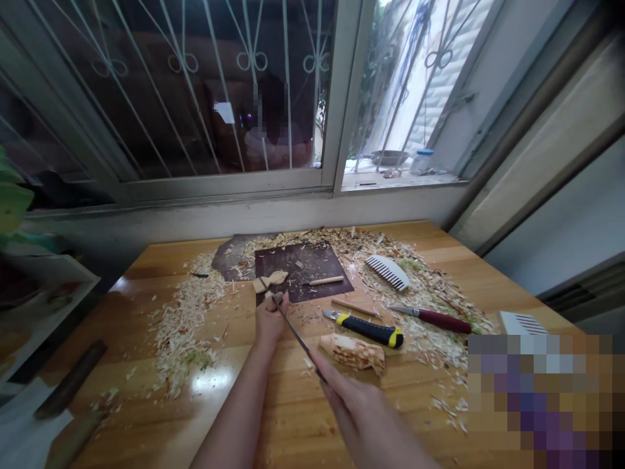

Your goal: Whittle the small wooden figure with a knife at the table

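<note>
My left hand (271,318) is closed around the lower end of a small pale carved wood piece (277,278), whose rounded, notched upper part shows beyond the fingers. My right hand (349,397) grips the near end of a long thin dark tool (295,333), perhaps a file; its exact kind is unclear. The tool slants up and left, and its far end crosses the wood at my left fingers. Beyond them lies a dark mat (312,260) bearing a slim carving knife with a light wooden handle (326,281). Right of my hands are a black-and-yellow utility knife (368,330) and a rough-hewn wood block (356,352).
Wood shavings (183,332) lie in heaps across the wooden table (415,423). On the right are a white comb (388,271), a red-handled knife (442,320), a thin stick (355,307) and another white comb-like piece (522,324). A dark branch (73,378) lies left. A barred window stands behind.
</note>
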A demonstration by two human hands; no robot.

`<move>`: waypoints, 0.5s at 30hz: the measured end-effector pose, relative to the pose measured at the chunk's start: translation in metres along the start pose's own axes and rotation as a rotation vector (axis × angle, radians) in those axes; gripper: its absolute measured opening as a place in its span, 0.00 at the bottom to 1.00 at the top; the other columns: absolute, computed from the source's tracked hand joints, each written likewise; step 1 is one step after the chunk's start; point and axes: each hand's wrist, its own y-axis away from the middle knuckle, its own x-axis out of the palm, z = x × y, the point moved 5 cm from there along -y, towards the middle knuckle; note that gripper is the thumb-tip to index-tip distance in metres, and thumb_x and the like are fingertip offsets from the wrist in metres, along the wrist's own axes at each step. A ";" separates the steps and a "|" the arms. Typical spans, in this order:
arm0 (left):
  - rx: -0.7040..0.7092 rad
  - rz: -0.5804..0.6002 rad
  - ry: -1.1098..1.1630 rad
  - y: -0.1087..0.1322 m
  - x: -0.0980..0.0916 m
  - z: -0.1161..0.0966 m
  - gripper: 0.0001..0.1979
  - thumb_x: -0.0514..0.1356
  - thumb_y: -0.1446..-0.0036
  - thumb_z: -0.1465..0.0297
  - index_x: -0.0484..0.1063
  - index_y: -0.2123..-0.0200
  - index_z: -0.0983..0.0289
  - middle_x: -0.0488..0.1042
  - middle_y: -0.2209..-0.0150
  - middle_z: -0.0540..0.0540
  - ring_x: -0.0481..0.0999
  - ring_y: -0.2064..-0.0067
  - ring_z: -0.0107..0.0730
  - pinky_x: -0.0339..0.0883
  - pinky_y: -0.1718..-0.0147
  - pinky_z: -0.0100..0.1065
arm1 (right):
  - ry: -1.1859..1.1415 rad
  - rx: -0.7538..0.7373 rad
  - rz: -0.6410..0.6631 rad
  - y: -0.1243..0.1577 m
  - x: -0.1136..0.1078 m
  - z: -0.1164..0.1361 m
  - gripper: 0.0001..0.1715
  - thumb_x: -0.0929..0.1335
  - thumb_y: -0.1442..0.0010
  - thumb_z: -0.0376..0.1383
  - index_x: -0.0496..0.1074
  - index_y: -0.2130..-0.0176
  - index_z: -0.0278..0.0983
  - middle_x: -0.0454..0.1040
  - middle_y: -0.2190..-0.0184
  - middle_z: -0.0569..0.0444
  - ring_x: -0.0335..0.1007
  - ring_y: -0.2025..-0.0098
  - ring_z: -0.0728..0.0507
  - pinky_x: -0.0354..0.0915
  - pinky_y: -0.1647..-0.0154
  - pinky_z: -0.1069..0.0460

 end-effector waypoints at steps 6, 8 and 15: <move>-0.004 -0.005 -0.036 0.008 -0.002 -0.003 0.10 0.63 0.59 0.66 0.68 0.82 0.65 0.67 0.85 0.48 0.65 0.81 0.25 0.59 0.81 0.26 | 0.055 0.026 -0.075 -0.076 0.001 0.034 0.27 0.57 0.41 0.31 0.60 0.43 0.41 0.77 0.64 0.46 0.75 0.69 0.44 0.66 0.67 0.54; 0.012 0.005 -0.056 0.012 -0.004 -0.006 0.07 0.64 0.62 0.70 0.68 0.83 0.66 0.68 0.84 0.49 0.66 0.78 0.27 0.58 0.79 0.27 | 0.052 0.067 -0.050 -0.093 -0.002 0.041 0.27 0.58 0.42 0.30 0.62 0.44 0.40 0.77 0.66 0.47 0.72 0.77 0.47 0.65 0.72 0.55; 0.012 -0.005 -0.042 0.012 -0.005 -0.008 0.06 0.61 0.59 0.70 0.69 0.83 0.66 0.68 0.85 0.49 0.65 0.81 0.26 0.58 0.81 0.27 | -0.080 0.122 -0.077 -0.080 -0.019 0.031 0.27 0.56 0.40 0.34 0.57 0.42 0.45 0.74 0.76 0.57 0.63 0.88 0.53 0.57 0.86 0.60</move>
